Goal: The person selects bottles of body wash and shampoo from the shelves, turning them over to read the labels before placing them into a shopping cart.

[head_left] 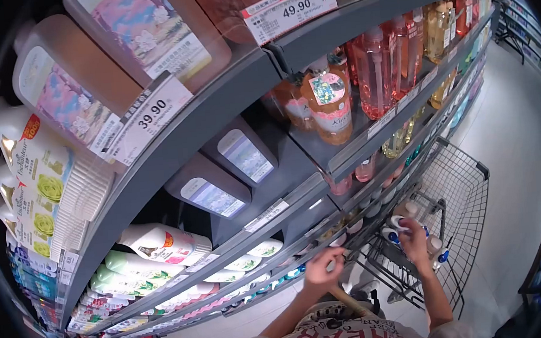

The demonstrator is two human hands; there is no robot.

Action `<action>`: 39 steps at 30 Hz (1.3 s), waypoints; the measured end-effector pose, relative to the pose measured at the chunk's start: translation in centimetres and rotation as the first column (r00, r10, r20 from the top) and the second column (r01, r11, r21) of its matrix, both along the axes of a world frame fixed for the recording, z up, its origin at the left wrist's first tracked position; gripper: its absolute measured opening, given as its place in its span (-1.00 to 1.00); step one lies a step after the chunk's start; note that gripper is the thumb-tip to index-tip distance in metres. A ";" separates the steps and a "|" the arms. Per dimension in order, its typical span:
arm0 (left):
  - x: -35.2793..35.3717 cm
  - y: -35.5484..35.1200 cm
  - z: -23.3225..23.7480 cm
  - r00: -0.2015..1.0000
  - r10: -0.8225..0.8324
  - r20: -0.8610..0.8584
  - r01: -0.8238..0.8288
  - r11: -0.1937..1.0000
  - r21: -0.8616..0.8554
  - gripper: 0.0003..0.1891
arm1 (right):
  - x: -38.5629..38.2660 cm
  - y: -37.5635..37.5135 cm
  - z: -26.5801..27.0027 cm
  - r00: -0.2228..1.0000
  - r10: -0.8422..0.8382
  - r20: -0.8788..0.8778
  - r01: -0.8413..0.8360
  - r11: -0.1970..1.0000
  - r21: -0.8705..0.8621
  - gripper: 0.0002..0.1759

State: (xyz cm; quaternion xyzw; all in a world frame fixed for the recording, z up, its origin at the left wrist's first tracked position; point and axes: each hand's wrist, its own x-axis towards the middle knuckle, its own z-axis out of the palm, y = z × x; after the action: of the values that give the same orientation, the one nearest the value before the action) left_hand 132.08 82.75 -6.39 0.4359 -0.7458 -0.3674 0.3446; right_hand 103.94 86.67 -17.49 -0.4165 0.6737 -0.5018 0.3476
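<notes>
The right hand (414, 241) is over the near basket of a wire shopping cart (461, 182), which stands on the pale floor (516, 143) just right of the shelving. Its fingers are wrapped round a white bottle (398, 225), which sits upright at the cart's near end, beside the shelf. The bottle is small, rounded and plain white, with a blue band or cap showing where the fingers cross it; any label print is too small to read. More white bottles with blue caps (439, 249) stand close around it in the same part of the cart, one just right of the wrist and touching it.

The left hand (321, 269) is to the left, up against the front edge of a low grey shelf (270, 245). Its fingers are curled inward into a loose fist; something pale shows at the knuckles, but I cannot tell whether they grip anything.

The shelving runs from near left to far right. On the lower left lie white bottles with red and green labels (162, 242). Higher up, in the middle, an amber bottle (327, 101) stands beside tall pink bottles (373, 65). Price tags reading 39.90 (152, 115) and 49.90 (289, 7) hang on the upper shelf edges, under pouches printed with blossoms (71, 99).
</notes>
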 end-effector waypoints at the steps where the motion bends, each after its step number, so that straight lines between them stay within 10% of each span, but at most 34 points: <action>1: 0.9 -1.3 1.5 0.986 0.164 0.023 -0.161 0.982 -0.096 -0.75 | 1.4 1.0 0.6 0.999 0.051 -0.009 -0.051 0.999 -0.006 -0.64; 6: 4.7 -7.3 11.2 0.805 0.447 -0.390 -0.582 0.722 -0.374 -0.73 | 5.0 4.2 3.0 0.973 0.206 -0.108 -0.208 0.978 -0.009 -0.66; 14: 8.4 -11.7 16.3 0.613 0.721 -0.323 -0.738 0.377 -0.560 -0.20 | 5.8 5.4 5.9 0.957 0.124 -0.261 -0.141 0.989 -0.050 -0.66; 17: 9.3 -13.3 16.7 0.687 0.611 -0.394 -0.726 0.605 -0.327 -0.06 | 6.8 6.0 4.6 0.965 0.086 -0.247 -0.115 0.988 -0.104 -0.65; 39: 9.3 -13.2 16.2 0.711 0.507 -0.488 -0.666 0.708 -0.236 -0.01 | 8.9 5.9 5.7 0.933 0.254 -0.253 -0.261 0.965 0.008 -0.66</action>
State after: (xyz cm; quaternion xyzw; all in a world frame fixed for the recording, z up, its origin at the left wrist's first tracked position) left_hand 141.34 69.51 9.76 0.4936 -0.5377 -0.1554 0.6656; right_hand 112.85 92.58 -11.83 -0.5659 0.6456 -0.4035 0.3165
